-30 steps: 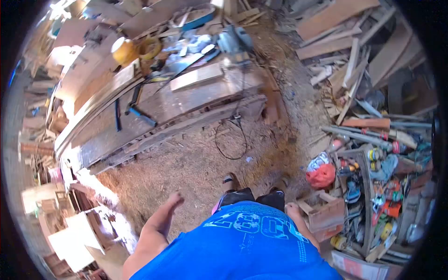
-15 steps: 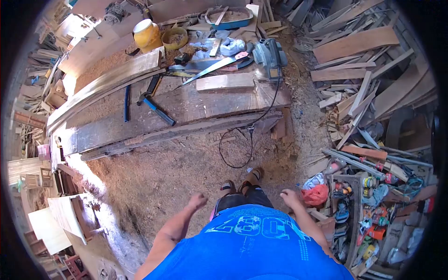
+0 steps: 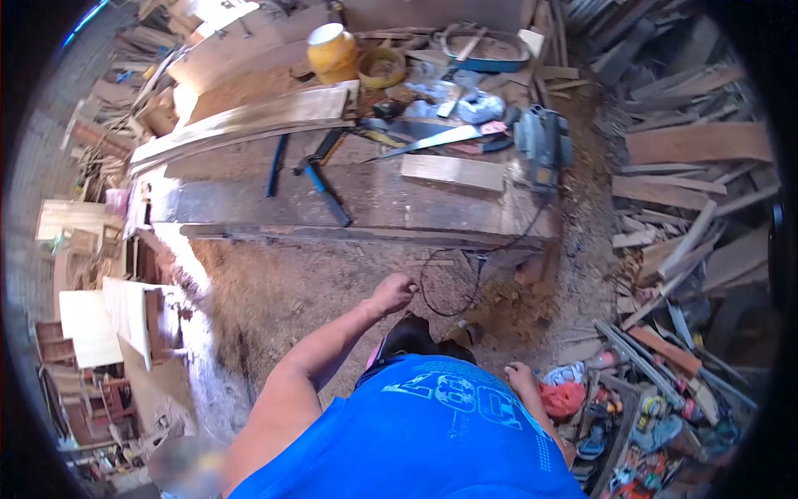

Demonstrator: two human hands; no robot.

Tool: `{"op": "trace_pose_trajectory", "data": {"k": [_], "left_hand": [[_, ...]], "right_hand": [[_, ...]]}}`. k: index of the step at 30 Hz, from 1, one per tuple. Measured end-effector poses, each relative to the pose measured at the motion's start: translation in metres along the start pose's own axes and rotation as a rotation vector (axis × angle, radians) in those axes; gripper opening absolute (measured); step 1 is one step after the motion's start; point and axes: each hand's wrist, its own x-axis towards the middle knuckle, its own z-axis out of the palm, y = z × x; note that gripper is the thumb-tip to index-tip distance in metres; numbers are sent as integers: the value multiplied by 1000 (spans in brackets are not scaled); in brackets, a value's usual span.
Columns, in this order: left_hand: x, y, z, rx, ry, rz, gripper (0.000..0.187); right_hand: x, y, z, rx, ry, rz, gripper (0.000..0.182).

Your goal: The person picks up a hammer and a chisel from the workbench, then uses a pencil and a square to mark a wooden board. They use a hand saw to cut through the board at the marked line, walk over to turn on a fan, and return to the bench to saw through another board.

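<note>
My left hand [image 3: 394,293] hangs over the sawdust-covered floor, before the workbench [image 3: 374,204], its fingers curled with nothing seen in them. Low beside my body is my right hand [image 3: 519,374], near a red plastic bag [image 3: 562,400]; its fingers are small and curled in. On the bench lie a blue-handled hammer [image 3: 329,196], a handsaw [image 3: 440,140], a short pale board [image 3: 452,172] and a dark blue bar [image 3: 277,166]. A grey power tool [image 3: 540,145] stands at the bench's right end, its cord looping down to the floor.
A yellow pot [image 3: 332,55], a yellow bowl [image 3: 382,68] and a blue tray [image 3: 490,61] sit at the bench's back. Long planks [image 3: 249,121] lie at its left. Scrap wood [image 3: 698,145] is piled on the right, above a crate [image 3: 619,432] of cans and bottles.
My left hand has moved forward and right, toward the bench. The view has shifted, so the bench appears further right. My right hand stays low beside my body.
</note>
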Motion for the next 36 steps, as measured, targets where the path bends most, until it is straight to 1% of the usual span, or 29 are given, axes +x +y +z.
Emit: {"op": "trace_pose_trajectory", "data": {"k": [1,2,3,4,5,6,7,9,10,11,12,13,14,15,16,17,18,19,21,22,23,25,27,29,31,32,34,35,36], "left_hand": [[-3,-12,5,-3,45,34,28],[-6,-24,6,-48,59,24,30],[-9,-33,3,-97,72,17,32],[-14,-31,-8,-98,77,12,32],[-17,-31,-21,-102,153,-20,32],[-16,-35,-35,-108,230,-51,33],[-12,-49,-48,-112,236,-54,33],[-2,-87,-80,-212,466,-82,36],[8,-111,-95,-320,598,-73,33],[9,-115,-126,-360,651,-118,32],[20,-120,-173,-394,713,-146,30],[30,-147,-205,-272,791,-118,25],[32,-178,-230,-157,869,-89,23],[29,-211,-253,70,856,-69,27],[35,-243,-279,299,853,-36,34],[47,-275,-295,322,904,-133,43],[57,-300,-306,344,943,-233,52],[63,-310,-316,328,934,-213,52],[67,-321,-324,460,914,-257,48],[64,-306,-331,358,817,-344,43],[65,-308,-328,344,803,-335,43],[69,-310,-324,235,919,-295,37],[69,-313,-323,172,928,-294,37],[69,-312,-320,113,930,-293,36],[69,-310,-323,67,913,-318,35],[69,-308,-325,67,909,-307,35],[69,-311,-326,88,913,-285,35],[67,-311,-327,87,908,-271,35],[67,-311,-329,101,890,-270,35]], "right_hand": [[-1,-21,-8,11,10,23,36],[-3,-35,-10,24,23,52,36],[5,-38,-5,21,14,50,36],[21,-41,0,44,99,-17,32],[36,-45,5,66,187,-88,29],[18,-100,-4,178,148,-14,26],[29,-128,-3,172,147,-18,26],[46,-168,15,87,247,-186,25],[51,-207,24,91,275,-280,25],[41,-259,29,92,305,-364,25],[40,-319,35,93,283,-403,28],[30,-366,46,80,249,-420,32],[28,-409,60,53,188,-447,31],[28,-452,70,23,138,-485,31],[22,-496,78,-71,72,-598,32],[19,-537,87,-165,9,-712,32],[20,-568,97,-262,-7,-826,33],[21,-591,108,-361,-30,-928,33],[29,-636,131,-588,-39,-947,39],[31,-652,144,-591,-33,-923,39],[33,-666,156,-644,-11,-866,41],[37,-682,175,-707,22,-804,44],[37,-682,193,-714,136,-849,50],[43,-680,200,-747,143,-860,50],[49,-680,207,-811,199,-879,40],[53,-679,208,-808,208,-872,40],[55,-682,204,-707,188,-842,30],[56,-684,201,-702,199,-834,30],[57,-689,195,-652,152,-726,27]]}}
